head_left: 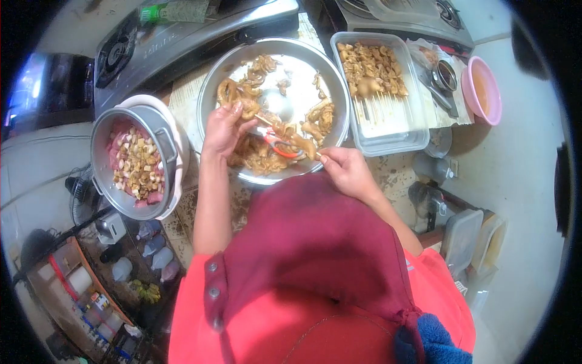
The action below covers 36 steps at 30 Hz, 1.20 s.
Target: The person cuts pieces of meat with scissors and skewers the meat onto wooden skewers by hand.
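My right hand point(350, 173) pinches the end of a bamboo skewer point(318, 155) threaded with brown, glossy strips of what looks like cooked meat or offal. At the skewer's other end, my left hand point(225, 128) has its fingers closed on a looped brown strip point(229, 92) against the tip. Both hands are over a wide round metal basin point(209, 76). More brown strips point(260, 159) lie around inside it, heaped mostly at the near left and right. Scissors with red-orange handles point(280, 145) rest in the basin, partly hidden beneath the skewer.
A clear plastic tray point(388, 136) of filled skewers point(374, 70) stands to the right. Beyond it are a knife point(436, 94) and a pink bowl point(482, 91). A metal pot point(100, 173) of chopped ingredients sits left. Gas stoves point(182, 51) line the far side.
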Available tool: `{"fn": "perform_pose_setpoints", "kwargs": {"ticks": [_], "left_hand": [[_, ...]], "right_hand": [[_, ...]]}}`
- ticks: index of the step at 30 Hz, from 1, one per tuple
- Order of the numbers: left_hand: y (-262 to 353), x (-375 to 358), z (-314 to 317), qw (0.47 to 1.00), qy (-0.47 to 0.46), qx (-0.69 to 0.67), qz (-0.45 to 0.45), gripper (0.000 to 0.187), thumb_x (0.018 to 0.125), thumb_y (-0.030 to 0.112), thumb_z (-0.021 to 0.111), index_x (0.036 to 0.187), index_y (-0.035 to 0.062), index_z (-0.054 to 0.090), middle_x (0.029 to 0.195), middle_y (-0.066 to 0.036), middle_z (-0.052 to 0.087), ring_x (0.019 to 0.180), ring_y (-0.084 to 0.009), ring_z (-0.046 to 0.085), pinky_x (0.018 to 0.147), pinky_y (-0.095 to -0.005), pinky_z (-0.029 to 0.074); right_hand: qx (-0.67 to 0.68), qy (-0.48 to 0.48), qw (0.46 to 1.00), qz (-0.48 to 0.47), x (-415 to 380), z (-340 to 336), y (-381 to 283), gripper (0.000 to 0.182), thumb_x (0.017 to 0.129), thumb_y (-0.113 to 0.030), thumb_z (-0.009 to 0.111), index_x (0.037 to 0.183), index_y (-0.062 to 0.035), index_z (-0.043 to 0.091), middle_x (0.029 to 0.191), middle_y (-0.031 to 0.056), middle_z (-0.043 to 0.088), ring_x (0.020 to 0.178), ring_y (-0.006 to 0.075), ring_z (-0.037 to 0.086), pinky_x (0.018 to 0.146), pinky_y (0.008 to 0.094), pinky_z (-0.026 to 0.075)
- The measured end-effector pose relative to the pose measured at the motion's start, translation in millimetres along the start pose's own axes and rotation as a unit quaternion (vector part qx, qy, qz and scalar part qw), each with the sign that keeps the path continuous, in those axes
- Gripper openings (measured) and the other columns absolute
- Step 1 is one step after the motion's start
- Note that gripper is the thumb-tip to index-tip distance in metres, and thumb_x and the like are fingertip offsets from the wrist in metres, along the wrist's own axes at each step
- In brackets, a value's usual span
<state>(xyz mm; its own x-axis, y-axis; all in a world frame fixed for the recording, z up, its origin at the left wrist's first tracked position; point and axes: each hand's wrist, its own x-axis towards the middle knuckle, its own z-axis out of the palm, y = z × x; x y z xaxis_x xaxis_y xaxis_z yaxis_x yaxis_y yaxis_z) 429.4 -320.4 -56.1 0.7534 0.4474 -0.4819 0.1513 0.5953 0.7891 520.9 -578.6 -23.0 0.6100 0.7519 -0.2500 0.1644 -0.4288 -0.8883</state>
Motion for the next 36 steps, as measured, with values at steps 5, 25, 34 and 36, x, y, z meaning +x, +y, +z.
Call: {"fn": "perform_pose_setpoints", "kwargs": {"ticks": [5, 25, 34, 36], "left_hand": [[-0.5, 3.6, -11.3, 0.999, -0.027, -0.021, -0.038, 0.015, 0.090, 0.008, 0.048, 0.098, -0.0038, 0.051, 0.095, -0.014, 0.057, 0.085, -0.0230, 0.061, 0.071, -0.0310, 0.058], [-39.2, 6.1, 25.4, 0.966, 0.151, -0.188, 0.097, 0.021, 0.093, 0.012, 0.041, 0.108, -0.0026, 0.046, 0.096, -0.015, 0.057, 0.085, -0.0260, 0.059, 0.073, -0.0361, 0.051], [-28.7, 1.0, 36.2, 0.980, 0.132, -0.099, 0.109, 0.019, 0.093, 0.012, 0.043, 0.102, -0.0033, 0.049, 0.091, -0.014, 0.060, 0.082, -0.0239, 0.061, 0.068, -0.0331, 0.052], [-28.6, 1.0, 35.3, 0.982, 0.122, -0.088, 0.111, 0.018, 0.093, 0.012, 0.043, 0.100, -0.0027, 0.051, 0.089, -0.014, 0.061, 0.081, -0.0221, 0.061, 0.069, -0.0321, 0.052]], "right_hand": [[0.036, -0.007, 0.999, -0.010, 0.8, 1.6, 6.9, 0.017, 0.082, -0.014, 0.053, 0.083, 0.0010, 0.060, 0.069, 0.0212, 0.055, 0.061, 0.0308, 0.057, 0.058, 0.0356, 0.043], [0.041, -0.037, 0.997, -0.044, 10.0, 15.6, 6.8, 0.020, 0.087, -0.012, 0.050, 0.096, 0.0019, 0.060, 0.071, 0.0081, 0.057, 0.064, 0.0108, 0.051, 0.061, 0.0278, 0.043], [0.124, -0.040, 0.991, -0.031, 20.6, 25.7, -0.1, 0.022, 0.089, -0.013, 0.048, 0.100, 0.0026, 0.059, 0.071, 0.0028, 0.057, 0.068, 0.0076, 0.049, 0.064, 0.0257, 0.042], [0.120, -0.038, 0.992, -0.025, 20.5, 25.3, -1.8, 0.023, 0.090, -0.013, 0.048, 0.101, 0.0030, 0.059, 0.072, 0.0010, 0.058, 0.069, 0.0066, 0.049, 0.064, 0.0247, 0.042]]}}
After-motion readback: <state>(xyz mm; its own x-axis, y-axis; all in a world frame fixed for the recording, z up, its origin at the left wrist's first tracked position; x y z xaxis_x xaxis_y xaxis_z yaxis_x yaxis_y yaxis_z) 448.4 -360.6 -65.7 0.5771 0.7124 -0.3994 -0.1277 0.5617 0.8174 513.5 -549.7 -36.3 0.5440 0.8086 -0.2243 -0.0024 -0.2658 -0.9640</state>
